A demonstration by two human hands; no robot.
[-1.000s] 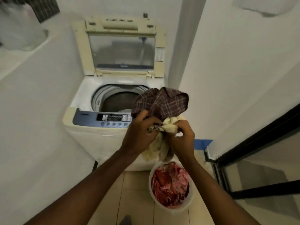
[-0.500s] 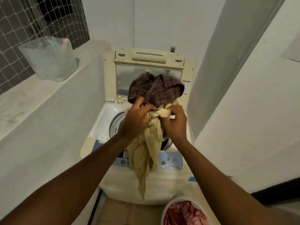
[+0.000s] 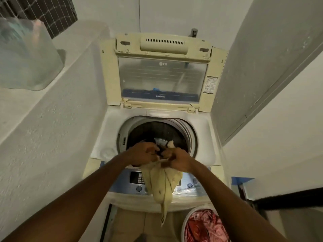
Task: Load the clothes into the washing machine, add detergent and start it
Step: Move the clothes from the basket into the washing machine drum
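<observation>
A white top-loading washing machine [image 3: 111, 123] stands ahead, lid [image 3: 162, 79] raised, dark drum [image 3: 157, 131] open. My left hand [image 3: 142, 153] and my right hand [image 3: 176, 158] are together over the drum's front rim, both gripping a bundle of clothes. A pale yellow garment [image 3: 161, 184] hangs from them down over the blue control panel [image 3: 136, 179]. The dark checked garment is mostly hidden behind my hands, inside the drum mouth.
A white bucket [image 3: 187, 219] holding red and pink clothes [image 3: 204, 226] sits on the floor at lower right. A low white wall with a ledge runs on the left, bearing a clear plastic container [image 3: 29, 56]. A white wall closes the right side.
My hands have lowered the bundle from in front of the lid to the drum opening. The checked garment has dropped out of sight into the drum mouth; the view has tilted down.
</observation>
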